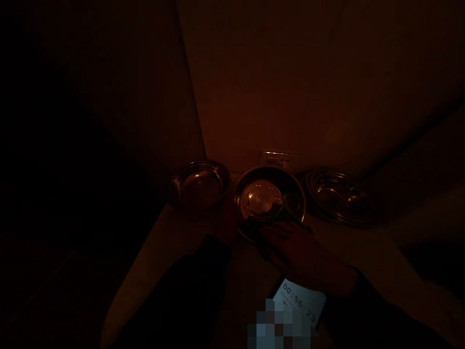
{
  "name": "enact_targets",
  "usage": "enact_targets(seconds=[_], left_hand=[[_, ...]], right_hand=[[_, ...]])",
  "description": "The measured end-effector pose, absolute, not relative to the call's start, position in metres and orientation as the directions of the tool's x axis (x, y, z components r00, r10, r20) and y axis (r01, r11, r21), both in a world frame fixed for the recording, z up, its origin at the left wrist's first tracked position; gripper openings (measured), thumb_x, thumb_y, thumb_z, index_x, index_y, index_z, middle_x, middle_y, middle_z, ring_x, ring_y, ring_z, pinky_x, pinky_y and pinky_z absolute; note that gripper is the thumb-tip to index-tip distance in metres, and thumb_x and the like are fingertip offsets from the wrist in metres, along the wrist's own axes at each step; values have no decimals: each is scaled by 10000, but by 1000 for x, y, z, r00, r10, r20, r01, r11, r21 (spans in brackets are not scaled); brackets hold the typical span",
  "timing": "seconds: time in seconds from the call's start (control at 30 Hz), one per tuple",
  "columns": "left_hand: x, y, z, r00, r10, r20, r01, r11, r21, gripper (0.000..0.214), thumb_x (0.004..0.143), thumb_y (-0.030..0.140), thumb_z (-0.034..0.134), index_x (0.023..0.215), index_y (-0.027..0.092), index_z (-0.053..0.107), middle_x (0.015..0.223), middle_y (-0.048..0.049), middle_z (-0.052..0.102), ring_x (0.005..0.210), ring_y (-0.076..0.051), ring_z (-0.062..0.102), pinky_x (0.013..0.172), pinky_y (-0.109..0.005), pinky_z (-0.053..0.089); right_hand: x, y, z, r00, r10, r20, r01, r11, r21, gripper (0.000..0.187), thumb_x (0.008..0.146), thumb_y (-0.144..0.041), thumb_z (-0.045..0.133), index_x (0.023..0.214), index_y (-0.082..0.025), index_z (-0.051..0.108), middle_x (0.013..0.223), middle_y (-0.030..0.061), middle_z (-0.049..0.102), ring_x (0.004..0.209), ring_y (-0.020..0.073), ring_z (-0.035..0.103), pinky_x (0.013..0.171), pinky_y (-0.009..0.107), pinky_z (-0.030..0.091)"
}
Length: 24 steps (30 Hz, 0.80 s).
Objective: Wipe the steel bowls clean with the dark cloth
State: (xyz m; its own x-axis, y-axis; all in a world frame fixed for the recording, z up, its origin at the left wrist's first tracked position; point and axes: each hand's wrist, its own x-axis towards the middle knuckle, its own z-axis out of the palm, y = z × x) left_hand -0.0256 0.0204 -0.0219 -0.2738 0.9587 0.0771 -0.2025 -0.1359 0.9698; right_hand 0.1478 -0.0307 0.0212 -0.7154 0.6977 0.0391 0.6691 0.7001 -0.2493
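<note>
The scene is very dark. A round steel bowl stands in the middle of a pale table. My right hand reaches over the bowl's near rim, its fingers closed on what looks like a crumpled cloth pressed inside the bowl. My left hand is a faint shape at the bowl's left rim beyond a dark sleeve. Its fingers cannot be made out.
A second steel bowl sits left of the middle one, and a flat steel plate sits to the right. A wall socket is behind them. A lit display reading 00:56:23 lies near my right wrist.
</note>
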Motion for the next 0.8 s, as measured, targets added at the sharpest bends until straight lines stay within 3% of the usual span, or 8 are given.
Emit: enact_targets(seconds=[0.1, 0.43, 0.63, 0.8], left_hand=[[-28, 18, -21, -251, 958, 138, -134, -175, 975, 396, 930, 443, 384, 1042, 190, 667, 1125, -41, 708, 1146, -208, 603, 1100, -360, 371], [-30, 20, -29, -226, 958, 176, -124, -208, 970, 386, 935, 445, 389, 1057, 197, 659, 1079, -41, 714, 1165, -215, 586, 1123, -387, 336], [-27, 23, -24, -268, 962, 44, -235, -110, 966, 403, 917, 469, 395, 934, 189, 684, 982, -41, 735, 1098, -212, 624, 1055, -371, 415], [-26, 21, -23, -231, 970, 75, -264, -137, 955, 388, 916, 443, 413, 981, 175, 686, 1065, -48, 728, 1127, -215, 616, 1075, -382, 399]], right_hand=[[147, -32, 17, -713, 699, 55, 669, 702, -247, 431, 957, -250, 434, 1368, -147, 512, 1317, 122, 611, 1159, 281, 557, 985, 494, 443], [149, -31, 18, -713, 699, 53, 664, 698, -270, 428, 950, -235, 436, 1356, -128, 519, 1327, 111, 607, 1173, 283, 551, 999, 499, 435], [149, -31, 19, -707, 706, 48, 668, 688, -283, 421, 947, -245, 454, 1348, -143, 528, 1318, 108, 613, 1170, 275, 557, 993, 487, 440], [150, -30, 17, -707, 704, 65, 663, 691, -287, 419, 951, -251, 451, 1352, -157, 528, 1325, 108, 610, 1181, 270, 557, 998, 482, 435]])
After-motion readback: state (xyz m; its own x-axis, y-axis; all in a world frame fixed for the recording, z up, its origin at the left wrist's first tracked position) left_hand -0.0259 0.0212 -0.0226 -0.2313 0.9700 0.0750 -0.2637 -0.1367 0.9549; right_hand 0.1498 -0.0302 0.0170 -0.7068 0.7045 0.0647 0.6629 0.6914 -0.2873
